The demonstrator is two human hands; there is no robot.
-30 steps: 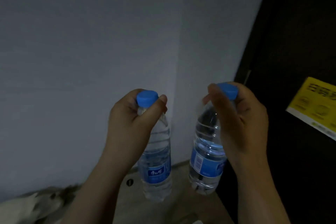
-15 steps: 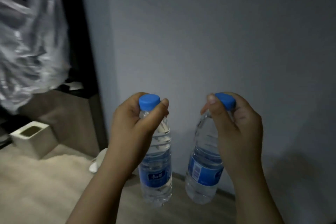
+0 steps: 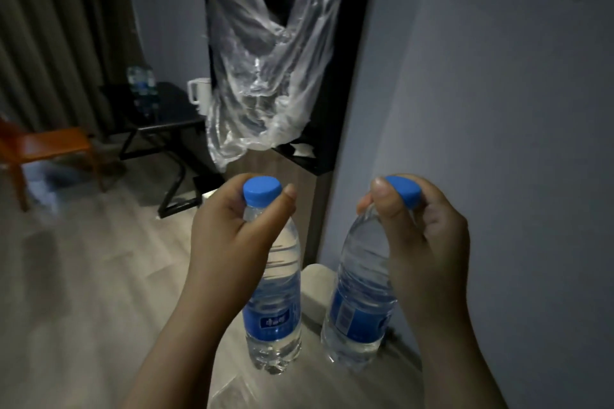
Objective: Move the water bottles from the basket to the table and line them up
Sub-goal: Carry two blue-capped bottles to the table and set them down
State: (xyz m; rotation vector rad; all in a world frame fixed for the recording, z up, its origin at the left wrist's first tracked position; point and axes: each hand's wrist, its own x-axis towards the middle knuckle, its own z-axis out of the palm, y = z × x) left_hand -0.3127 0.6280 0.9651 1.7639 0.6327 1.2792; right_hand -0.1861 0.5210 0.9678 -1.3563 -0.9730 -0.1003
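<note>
Carrying two water bottles, one per hand, both hanging upright over the wood floor. My left hand [image 3: 229, 242] is clenched round the neck of the left bottle [image 3: 270, 319], just under its blue cap [image 3: 261, 189]. My right hand [image 3: 432, 242] pinches the right bottle [image 3: 358, 309] at its cap [image 3: 403, 191]. The two bottles are near each other, not touching.

Target is probably the black table [image 3: 172, 109], across the room and well apart from me. Basket isn't in view.

Plan: keep neck grips firm since full bottles swing, walk over, set each base flat beside the bottles on the table [image 3: 141, 81], labels in one line, then let go one at a time.

Count: 2 bottles in hand, 2 blue caps. The table cluster is too blurred to count. Also 1 white kettle [image 3: 199, 93] and 1 orange chair [image 3: 50, 143].
</note>
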